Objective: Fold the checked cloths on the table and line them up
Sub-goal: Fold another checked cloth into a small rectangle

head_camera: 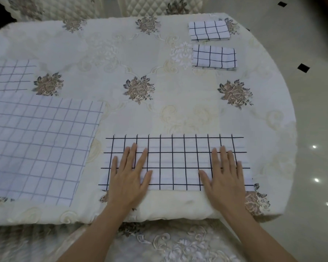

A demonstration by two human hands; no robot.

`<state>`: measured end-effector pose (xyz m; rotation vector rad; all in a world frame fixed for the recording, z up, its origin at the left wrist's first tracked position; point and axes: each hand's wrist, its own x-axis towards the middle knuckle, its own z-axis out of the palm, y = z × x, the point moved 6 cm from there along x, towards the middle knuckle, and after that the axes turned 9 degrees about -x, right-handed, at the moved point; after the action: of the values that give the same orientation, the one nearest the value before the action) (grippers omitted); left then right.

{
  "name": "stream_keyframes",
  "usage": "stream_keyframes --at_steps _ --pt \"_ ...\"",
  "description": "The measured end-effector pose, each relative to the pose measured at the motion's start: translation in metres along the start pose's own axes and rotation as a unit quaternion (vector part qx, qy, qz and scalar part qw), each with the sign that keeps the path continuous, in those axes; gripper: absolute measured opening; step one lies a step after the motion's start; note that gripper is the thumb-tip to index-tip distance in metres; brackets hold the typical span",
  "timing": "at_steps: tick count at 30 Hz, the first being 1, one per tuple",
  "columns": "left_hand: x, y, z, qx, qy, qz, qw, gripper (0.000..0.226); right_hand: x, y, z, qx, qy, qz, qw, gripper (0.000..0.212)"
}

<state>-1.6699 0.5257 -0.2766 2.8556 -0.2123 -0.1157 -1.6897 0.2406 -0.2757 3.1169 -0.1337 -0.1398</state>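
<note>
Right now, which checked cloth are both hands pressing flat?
The dark-lined cloth at the near edge, under left hand and right hand; the others lie untouched.

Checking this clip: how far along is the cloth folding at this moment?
Done: two folded checked cloths lie one behind the other at the far right of the table. In hand: the left hand and right hand press flat on a dark-checked cloth folded into a long strip. Left: two light-checked cloths lie unfolded at the left.

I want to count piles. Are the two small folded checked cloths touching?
Apart. The head view shows a strip of tablecloth between the farther folded cloth and the nearer folded cloth.
</note>
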Motion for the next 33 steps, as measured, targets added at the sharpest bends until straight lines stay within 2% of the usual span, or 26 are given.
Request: stream_keyframes --at_steps 6,10,12,14,16,18,21,27,33 --pt "0.002 0.0 -0.005 0.013 -0.033 -0.008 0.999 0.066 0.0 0.038 -0.002 -0.002 -0.027 0.022 0.999 0.081" --pt "0.027 0.027 -0.035 0.044 0.002 -0.001 0.999 0.06 -0.009 0.069 -0.021 0.037 -0.046 0.114 0.992 0.076" --pt "0.046 0.064 -0.047 0.058 0.035 0.053 0.996 0.048 -0.019 0.081 -0.037 0.042 -0.026 0.145 0.988 0.069" --pt "0.063 0.117 -0.048 0.04 0.026 0.157 0.986 0.04 -0.027 0.085 -0.047 0.048 0.0 0.16 0.986 0.059" --pt "0.076 0.174 -0.035 0.014 -0.023 0.289 0.957 0.034 -0.033 0.087 -0.05 0.055 0.008 0.181 0.982 0.05" --pt "0.085 0.224 -0.019 0.019 -0.082 0.404 0.911 0.032 -0.036 0.086 -0.052 0.078 -0.002 0.208 0.975 0.046" --pt "0.099 0.275 -0.001 0.039 -0.136 0.507 0.85 0.028 -0.037 0.084 -0.05 0.109 -0.03 0.253 0.961 0.043" --pt "0.111 0.318 0.019 0.103 -0.244 0.612 0.745 0.03 -0.03 0.085 -0.044 0.144 -0.007 0.293 0.945 0.033" --pt "0.119 0.326 0.024 0.106 -0.272 0.626 0.723 0.037 -0.024 0.09 -0.038 0.179 -0.036 0.334 0.925 0.032"
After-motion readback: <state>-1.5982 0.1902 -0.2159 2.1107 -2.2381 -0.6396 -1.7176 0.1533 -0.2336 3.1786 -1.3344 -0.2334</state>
